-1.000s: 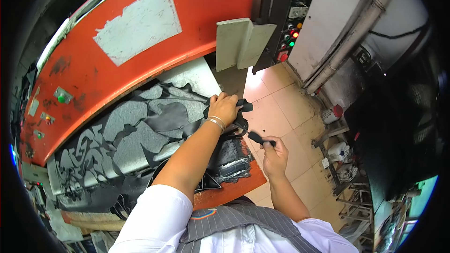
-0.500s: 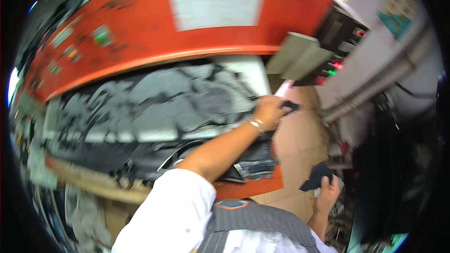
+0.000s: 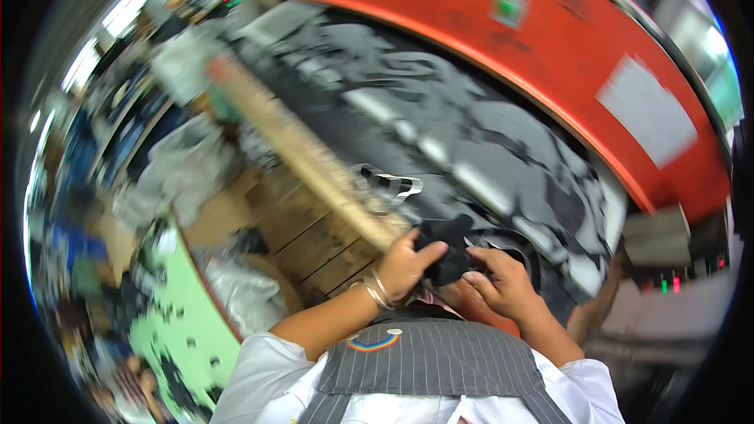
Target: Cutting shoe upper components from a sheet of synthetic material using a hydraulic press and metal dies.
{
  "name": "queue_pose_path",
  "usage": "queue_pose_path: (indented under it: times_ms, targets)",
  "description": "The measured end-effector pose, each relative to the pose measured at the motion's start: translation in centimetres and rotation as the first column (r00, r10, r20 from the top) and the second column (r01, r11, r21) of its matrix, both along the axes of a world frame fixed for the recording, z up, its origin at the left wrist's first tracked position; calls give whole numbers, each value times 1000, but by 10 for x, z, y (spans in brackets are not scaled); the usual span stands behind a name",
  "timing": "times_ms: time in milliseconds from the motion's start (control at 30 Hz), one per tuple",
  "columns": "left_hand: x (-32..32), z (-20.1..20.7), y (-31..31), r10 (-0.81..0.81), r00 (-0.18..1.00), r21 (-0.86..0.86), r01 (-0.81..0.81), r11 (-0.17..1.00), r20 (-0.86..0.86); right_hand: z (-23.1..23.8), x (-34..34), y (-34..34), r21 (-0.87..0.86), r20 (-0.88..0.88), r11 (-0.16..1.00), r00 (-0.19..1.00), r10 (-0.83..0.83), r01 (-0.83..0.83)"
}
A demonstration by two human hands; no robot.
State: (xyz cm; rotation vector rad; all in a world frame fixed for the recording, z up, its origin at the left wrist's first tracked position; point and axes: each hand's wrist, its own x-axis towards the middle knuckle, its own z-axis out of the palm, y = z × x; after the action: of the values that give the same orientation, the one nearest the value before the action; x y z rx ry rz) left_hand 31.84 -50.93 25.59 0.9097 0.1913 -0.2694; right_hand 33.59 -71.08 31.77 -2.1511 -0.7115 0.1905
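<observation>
Dark, flat cut pieces of fabric-like material (image 3: pixel 451 255), bunched together, are held just in front of my body. My left hand (image 3: pixel 402 268), with bangles at the wrist, is closed on them with the thumb on top. My right hand (image 3: pixel 506 289) meets their right edge with curled fingers and thumb, pinching there; motion blur hides the exact grip. Beyond both hands lies the machine bed (image 3: pixel 440 149), covered with dark and grey cut sheet. A white-edged dark piece (image 3: pixel 389 184) lies near its front edge.
A long orange machine beam (image 3: pixel 471 39) spans the far side of the bed. A wooden edge (image 3: pixel 314 153) runs along the bed's front. To the left are clear plastic bags (image 3: pixel 243 290) and a light green table (image 3: pixel 188 322) with small dark scraps. A control box (image 3: pixel 667 275) stands right.
My view has swung to the left. My left hand has drawn back from over the machine bed, and my right hand has come in from the right; both now meet at the dark pieces.
</observation>
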Motion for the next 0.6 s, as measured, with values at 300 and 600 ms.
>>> queue_pose_path:
  times_ms: [300, 600]
  targets:
    - [-265, -132, 207, 882, -156, 281, -959, -29, -444, -65, 26, 20, -599, 177, 797, 959, 222, -73]
    - [-492, -97, 409, 542, -789, 236, -607, -759, -289, -104, 50, 0, -674, 94, 733, 973, 210, -93]
